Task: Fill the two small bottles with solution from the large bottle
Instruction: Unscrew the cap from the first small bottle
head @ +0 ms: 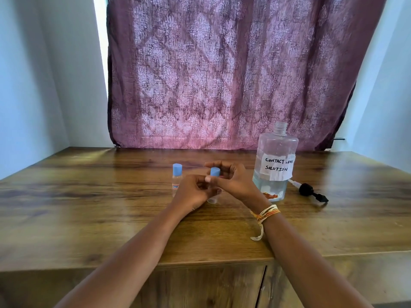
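Blue-capped small bottle (214, 174) — clear-bodied, upright — sits gripped by the left hand (193, 193). Right hand (233, 180) pinches its cap (215, 171).

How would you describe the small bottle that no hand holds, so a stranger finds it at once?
On the wooden table, look left of the large labelled bottle and both hands. The free small bottle stands upright and alone, blue-capped; its twin is gripped.

Daylight is glowing through the curtain (231, 72) at twelve o'clock; a bright sliver is burning out at eleven; the table (89, 196) is catching soft sheen; edges are bowing outward, slightly soft.
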A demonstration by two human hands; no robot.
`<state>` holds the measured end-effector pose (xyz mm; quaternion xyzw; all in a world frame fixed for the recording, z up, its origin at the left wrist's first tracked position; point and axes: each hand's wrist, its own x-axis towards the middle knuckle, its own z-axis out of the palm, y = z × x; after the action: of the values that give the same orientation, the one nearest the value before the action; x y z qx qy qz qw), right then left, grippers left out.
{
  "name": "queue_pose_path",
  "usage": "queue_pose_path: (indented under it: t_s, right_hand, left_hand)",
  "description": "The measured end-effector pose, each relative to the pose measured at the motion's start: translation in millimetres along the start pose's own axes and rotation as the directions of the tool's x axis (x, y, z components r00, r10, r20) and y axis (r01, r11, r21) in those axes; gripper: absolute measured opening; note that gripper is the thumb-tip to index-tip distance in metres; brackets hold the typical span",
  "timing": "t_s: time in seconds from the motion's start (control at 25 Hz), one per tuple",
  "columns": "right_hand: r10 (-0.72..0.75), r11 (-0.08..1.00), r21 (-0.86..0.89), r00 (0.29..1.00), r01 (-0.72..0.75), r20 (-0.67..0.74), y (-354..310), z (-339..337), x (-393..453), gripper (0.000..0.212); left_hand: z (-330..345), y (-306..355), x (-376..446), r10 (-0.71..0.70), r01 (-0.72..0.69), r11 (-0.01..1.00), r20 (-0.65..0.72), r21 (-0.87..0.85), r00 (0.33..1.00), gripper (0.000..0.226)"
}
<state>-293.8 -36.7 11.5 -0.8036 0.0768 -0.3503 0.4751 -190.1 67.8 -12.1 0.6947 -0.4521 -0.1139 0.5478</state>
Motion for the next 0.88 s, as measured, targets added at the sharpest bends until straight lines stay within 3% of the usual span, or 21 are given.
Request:
queue_pose_path:
  t_s: [0.12, 0.24, 0.44, 0.68, 0.88]
  right_hand:
    - [0.05, 0.999, 0.008, 0.995, -0.049, -0.09, 3.5, 0.2, 3.2, 0.05]
    - [0.047, 0.997, 0.07, 0.991, -0.038, -0.127, 4.2, -2.5, 4.7, 0.047]
    - [0.061, 0.987, 0.15, 0.998, -0.06, -0.001, 1.2, -5.3, 1.6, 0.051]
    - [0.071, 0.989, 0.14, 0.992, -0.057, -0.103, 4.7, -4.0, 3.9, 0.052]
    - [0.076, 0.972, 0.224, 0.997, -0.076, 0.011, 3.2, -6.4, 3.3, 0.049]
  left_hand:
    - [-0.5, 1.5, -1.9, -0.003, 0.003, 1.0, -0.004, 0.008, 1.0, 0.018]
    - [-1.5, 1.9, -2.1, -0.028, 0.028, 1.0, 0.003, -0.003, 1.0, 0.021]
    - [-1.4, 3.1, -3.6, -0.039, 0.039, 0.999, 0.014, -0.013, 0.999, 0.019]
    - [-1.9, 2.9, -2.9, -0.043, 0.043, 0.999, 0.019, -0.015, 0.999, 0.025]
    - [-1.5, 2.2, -3.5, -0.061, 0.061, 0.998, 0.018, -0.022, 0.998, 0.025]
